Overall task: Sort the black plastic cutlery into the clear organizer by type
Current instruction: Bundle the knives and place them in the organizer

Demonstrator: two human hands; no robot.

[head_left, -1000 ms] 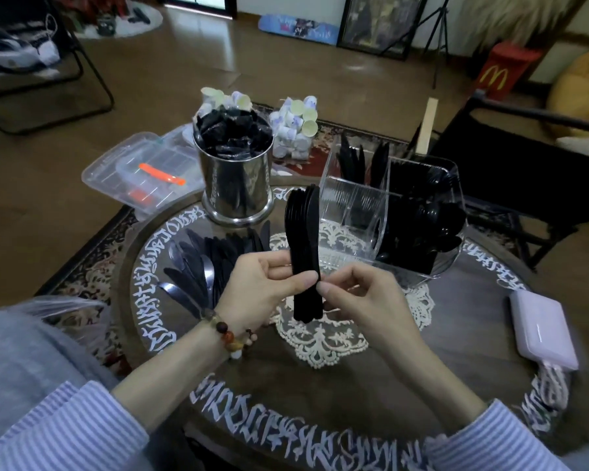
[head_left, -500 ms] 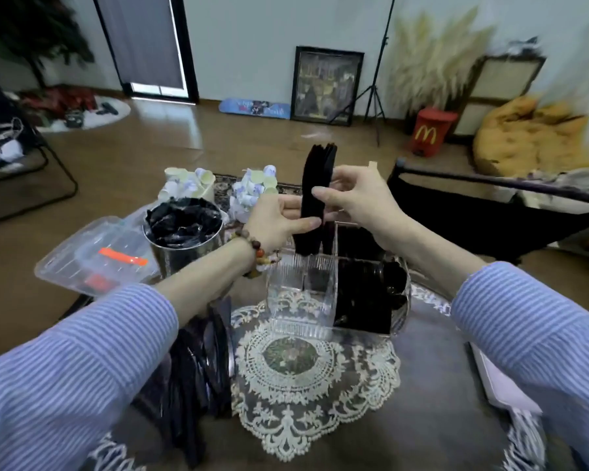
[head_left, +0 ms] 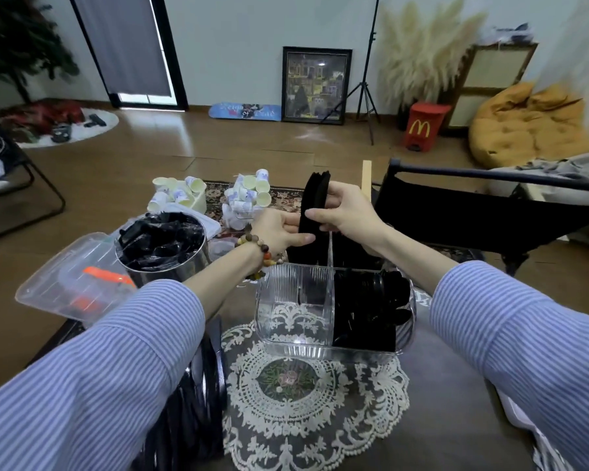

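Holding a tight stack [head_left: 315, 207] of black cutlery upright, both hands sit just above the back of the organizer [head_left: 332, 316]. The right hand [head_left: 346, 212] has its fingers curled round the middle of the stack. The left hand [head_left: 279, 231] pinches it lower down, with the thumb pressed on the front. The bottom of the stack points down into a back slot, but I cannot tell if it touches the floor of the slot.

The pieces look thin, light and stiff. They are smooth plastic, so I think they could slide past each other and fan out. Squeezing the stack by its flat sides near the middle, as now, looks like the safest hold.

The organizer stands on a lace mat [head_left: 315, 399] in the middle of the table [head_left: 439, 402]. Its front right slot is full of black pieces and its front left slot looks bare. More cutlery [head_left: 198, 402] lies at the table's left edge. A metal pot [head_left: 165, 248] of black bits stands at the far left.
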